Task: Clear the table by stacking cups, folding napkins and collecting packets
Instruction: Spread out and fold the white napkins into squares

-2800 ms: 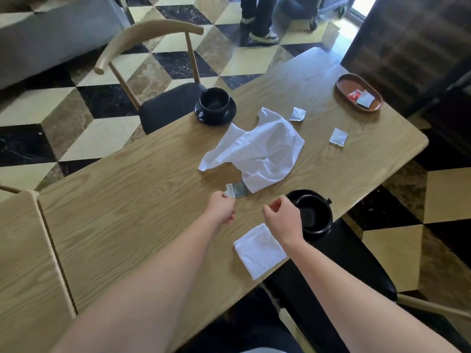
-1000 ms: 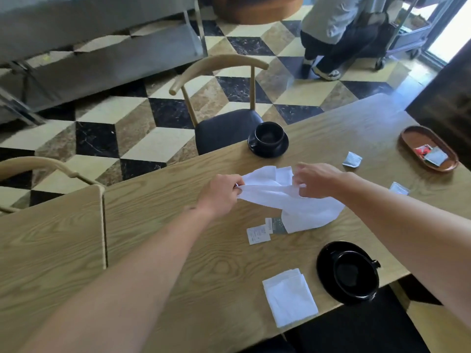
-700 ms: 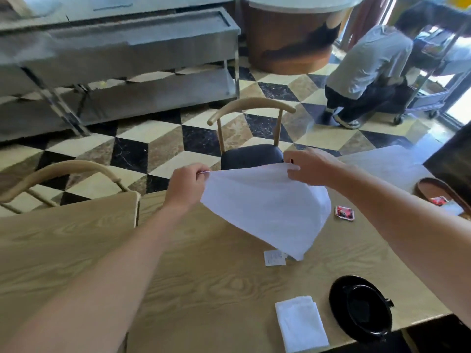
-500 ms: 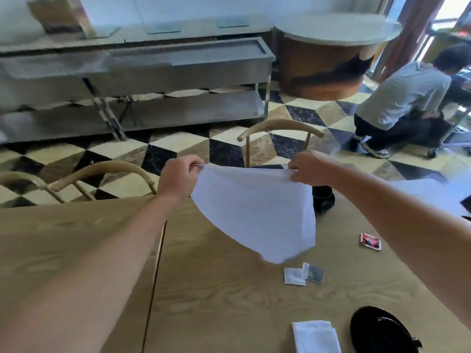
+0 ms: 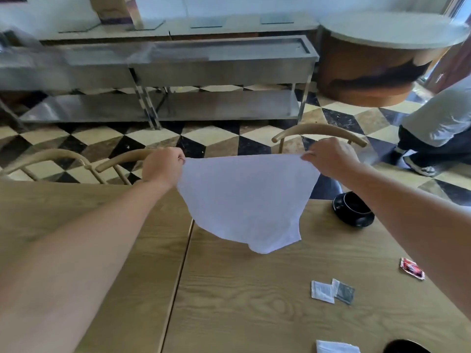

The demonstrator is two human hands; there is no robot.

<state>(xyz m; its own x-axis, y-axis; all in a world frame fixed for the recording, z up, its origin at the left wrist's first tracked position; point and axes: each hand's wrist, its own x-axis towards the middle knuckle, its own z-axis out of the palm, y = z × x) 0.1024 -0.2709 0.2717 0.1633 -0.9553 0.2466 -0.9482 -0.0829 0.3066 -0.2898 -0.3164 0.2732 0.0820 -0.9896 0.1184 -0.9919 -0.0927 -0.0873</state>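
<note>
A white napkin [image 5: 244, 200] hangs spread out in the air above the wooden table [image 5: 254, 301]. My left hand [image 5: 163, 166] pinches its left top corner and my right hand [image 5: 331, 159] pinches its right top corner. On the far edge stands a black cup on a saucer [image 5: 353, 208]. Two small packets, one white [image 5: 322, 291] and one grey [image 5: 344, 291], lie side by side, and a red packet [image 5: 411, 268] lies further right. A folded white napkin [image 5: 336, 347] and the rim of another black cup [image 5: 405, 347] show at the bottom edge.
A second wooden table [image 5: 63, 212] butts against the left side. Three curved-back chairs [image 5: 318, 129] stand along the far edge. A steel counter [image 5: 204, 62] and a round counter [image 5: 382, 47] stand beyond. A crouching person [image 5: 438, 123] is at the right.
Both hands took the crumpled napkin off the table, lifted it and stretched it out by its top corners. The view tilted upward, so the near cup and folded napkin slid to the bottom edge.
</note>
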